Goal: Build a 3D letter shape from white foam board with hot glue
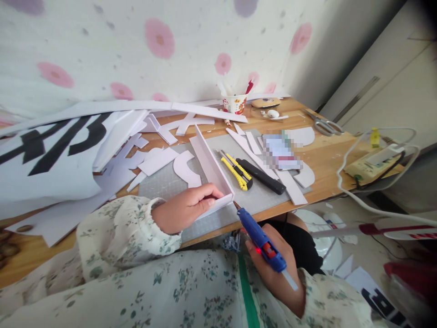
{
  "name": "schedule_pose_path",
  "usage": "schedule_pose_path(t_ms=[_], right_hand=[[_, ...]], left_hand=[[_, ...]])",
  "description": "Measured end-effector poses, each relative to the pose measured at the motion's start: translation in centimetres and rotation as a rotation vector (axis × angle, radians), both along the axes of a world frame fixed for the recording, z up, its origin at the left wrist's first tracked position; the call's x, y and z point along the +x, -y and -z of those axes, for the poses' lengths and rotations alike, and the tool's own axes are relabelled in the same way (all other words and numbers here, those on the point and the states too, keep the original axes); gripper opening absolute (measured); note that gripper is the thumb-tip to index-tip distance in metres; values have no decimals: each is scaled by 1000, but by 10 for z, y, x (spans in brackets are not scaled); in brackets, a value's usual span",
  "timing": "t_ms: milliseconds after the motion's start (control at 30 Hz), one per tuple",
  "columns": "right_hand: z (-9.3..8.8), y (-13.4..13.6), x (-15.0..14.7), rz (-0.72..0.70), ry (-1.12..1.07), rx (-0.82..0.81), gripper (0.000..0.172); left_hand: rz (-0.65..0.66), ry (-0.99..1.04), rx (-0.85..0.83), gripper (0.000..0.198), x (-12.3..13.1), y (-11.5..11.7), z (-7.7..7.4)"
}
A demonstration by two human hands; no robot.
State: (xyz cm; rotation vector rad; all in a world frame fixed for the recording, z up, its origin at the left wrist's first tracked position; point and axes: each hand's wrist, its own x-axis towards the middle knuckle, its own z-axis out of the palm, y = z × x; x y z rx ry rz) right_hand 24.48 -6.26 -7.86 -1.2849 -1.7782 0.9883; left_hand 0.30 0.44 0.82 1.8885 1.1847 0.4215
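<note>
The white piece [203, 157] lies on the grey mat [208, 226], near the close edge of the table [327, 157]. Take its near corner as the middle of a clock. One long wall stands up from it toward 11 o'clock, and a short wall runs toward 8 o'clock. The two walls meet at the corner, so I'd say that bit is partly made. I see no wall on the long side at 10 o'clock, so that side looks undone, though the hand hides some of it.

The left hand [189, 202], at 9 o'clock, pinches the short wall, with its fingers curled inside. The right hand [273, 259], at 5 o'clock, is wrapped around a blue glue gun [254, 232] with a small red light on. The gun's tip is right by the corner; I can't tell if it touches.

At 12 o'clock lies a yellow cutter [235, 169], and at 2 o'clock a black stick [261, 176]. A curvy white piece [186, 168] at 10 o'clock is flat, with no walls. Past it is a heap of white bits [160, 160], lots of them flat too, so plenty seems unbuilt. Farther off, a cup [234, 105] stands at 12 and scissors [326, 125] lie at 2.
</note>
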Motion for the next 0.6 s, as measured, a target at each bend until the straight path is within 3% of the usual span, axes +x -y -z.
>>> schedule_pose_path(t_ms=[600], right_hand=[[-1, -1, -2, -16, 0, 40, 11]], left_hand=[[18, 16, 15, 24, -1, -1, 2]])
